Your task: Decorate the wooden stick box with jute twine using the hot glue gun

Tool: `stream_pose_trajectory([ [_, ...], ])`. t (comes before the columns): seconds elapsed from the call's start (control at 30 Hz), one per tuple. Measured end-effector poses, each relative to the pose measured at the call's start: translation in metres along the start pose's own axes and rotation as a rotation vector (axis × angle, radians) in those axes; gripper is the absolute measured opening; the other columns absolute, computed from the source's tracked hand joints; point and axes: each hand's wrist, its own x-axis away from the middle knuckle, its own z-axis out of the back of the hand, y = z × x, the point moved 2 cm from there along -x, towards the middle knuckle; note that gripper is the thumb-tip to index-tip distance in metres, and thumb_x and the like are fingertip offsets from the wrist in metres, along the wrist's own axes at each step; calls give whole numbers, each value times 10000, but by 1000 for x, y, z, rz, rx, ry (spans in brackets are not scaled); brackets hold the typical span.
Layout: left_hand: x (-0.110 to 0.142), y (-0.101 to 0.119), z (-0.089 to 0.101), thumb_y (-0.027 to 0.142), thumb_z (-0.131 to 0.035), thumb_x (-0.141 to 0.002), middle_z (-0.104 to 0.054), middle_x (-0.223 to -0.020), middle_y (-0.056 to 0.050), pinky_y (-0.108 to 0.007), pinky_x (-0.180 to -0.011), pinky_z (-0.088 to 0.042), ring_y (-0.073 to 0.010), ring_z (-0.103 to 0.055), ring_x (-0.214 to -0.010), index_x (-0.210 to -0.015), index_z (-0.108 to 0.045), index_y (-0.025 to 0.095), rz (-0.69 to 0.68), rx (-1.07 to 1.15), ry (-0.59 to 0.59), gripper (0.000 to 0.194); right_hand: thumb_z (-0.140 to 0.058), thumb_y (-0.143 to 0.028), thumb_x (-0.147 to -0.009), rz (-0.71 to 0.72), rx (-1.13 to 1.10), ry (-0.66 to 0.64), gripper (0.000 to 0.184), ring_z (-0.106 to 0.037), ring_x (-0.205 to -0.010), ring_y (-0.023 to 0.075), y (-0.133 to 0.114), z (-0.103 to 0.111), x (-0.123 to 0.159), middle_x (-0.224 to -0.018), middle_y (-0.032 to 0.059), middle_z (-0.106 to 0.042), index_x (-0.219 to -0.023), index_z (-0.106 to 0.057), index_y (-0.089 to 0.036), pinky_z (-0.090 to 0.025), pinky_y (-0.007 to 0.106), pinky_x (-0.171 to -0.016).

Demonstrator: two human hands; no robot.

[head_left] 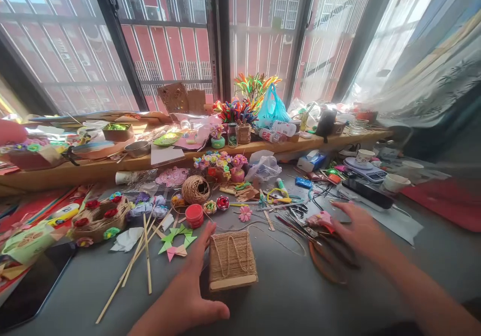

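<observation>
A small box [233, 256] wrapped in jute twine stands on the grey table, with a loose strand looping over its upper face and a bare wooden strip along its near edge. At its left side my left hand [191, 296] is open, thumb and fingers apart; whether it touches the box I cannot tell. My right hand [356, 233] is open over the right side of the table, fingers stretched out. Just below and left of it lies a pair of scissors [326, 261] with brown handles, beside a small pink bundle [319, 219]. Contact there is unclear.
Beyond the box lie a twine ball [196, 189], a red round container [194, 216] and a pink flower [245, 213]. Thin sticks [148, 256] and a green-and-pink paper ring [176, 241] are on the left. A phone [367, 194] rests to the right. A cluttered wooden ledge [210, 154] runs below the window.
</observation>
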Motion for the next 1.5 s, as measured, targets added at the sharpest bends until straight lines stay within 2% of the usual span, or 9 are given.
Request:
stream_pose_trajectory([
  [0.07,-4,-1,-5,400,-1011,-636,-325,-1759,-128,-647,-1263,-342,-454,-373,-1578,-1711,-200,378,-6,-68,36,1347,-804,-460,-647,-113,13,1,482,-628,-1254,520,34,11,-20,-1254,245,-762,-1043,-757,-190,-516,583,-992],
  [0.2,-15,-8,-20,318,-976,-598,-527,-1631,-127,-627,-1234,-419,-462,-524,-1471,-1654,-369,331,4,-118,184,1218,-827,-391,-576,-208,-54,-104,425,-756,-930,385,68,1,-29,-992,122,-836,-963,-759,-230,-569,431,-781],
  [0.43,-40,-14,-29,486,-942,-672,-538,-1614,-155,-604,-1205,-461,-436,-538,-1465,-1648,-355,277,-20,-81,195,1158,-835,-384,-636,-323,-262,-151,262,-682,-639,269,72,5,-20,-704,51,-790,-840,-782,-229,-472,351,-617],
  [0.6,-47,-13,-29,538,-911,-738,-420,-1703,-166,-607,-1228,-428,-440,-438,-1542,-1673,-278,265,-42,-121,178,1162,-762,-418,-748,-375,-553,-75,318,-733,-820,297,69,36,-7,-905,118,-807,-1005,-729,-233,-566,390,-723],
  [0.83,-49,-12,-31,572,-944,-689,-461,-1653,-194,-593,-1247,-392,-432,-490,-1498,-1678,-265,237,-5,-102,111,1246,-901,-360,-700,-410,-988,-270,354,-716,-920,297,-1,6,36,-1115,95,-788,-1024,-793,-264,-621,399,-824],
  [1.03,-45,-18,-36,538,-960,-685,-576,-1541,-164,-555,-1185,-483,-396,-611,-1381,-1694,-179,273,-2,-49,109,1303,-917,-448,-757,-332,-861,-661,328,-624,-623,175,-74,-46,76,-946,84,-793,-956,-834,-200,-457,286,-560],
  [1.2,-43,-13,-36,533,-966,-683,-527,-1568,-146,-576,-1195,-463,-413,-582,-1395,-1599,-374,297,-74,-61,136,1116,-795,-683,-846,-257,-753,-605,473,-571,-616,176,-95,-72,92,-720,18,-708,-968,-813,-227,-462,280,-580],
  [1.4,-43,-15,-37,520,-956,-719,-514,-1575,-148,-573,-1197,-458,-411,-581,-1393,-1615,-335,314,-81,-57,109,1110,-726,-774,-850,-219,-711,-541,560,-550,-590,165,-101,-79,91,-874,55,-759,-988,-794,-235,-490,291,-563],
  [1.5,-44,-12,-36,514,-944,-741,-501,-1585,-140,-556,-1192,-465,-403,-580,-1393,-1621,-325,330,-121,-83,117,1092,-726,-784,-838,-196,-678,-514,564,-527,-579,175,-108,-77,87,-717,21,-676,-956,-791,-236,-479,290,-546],
])
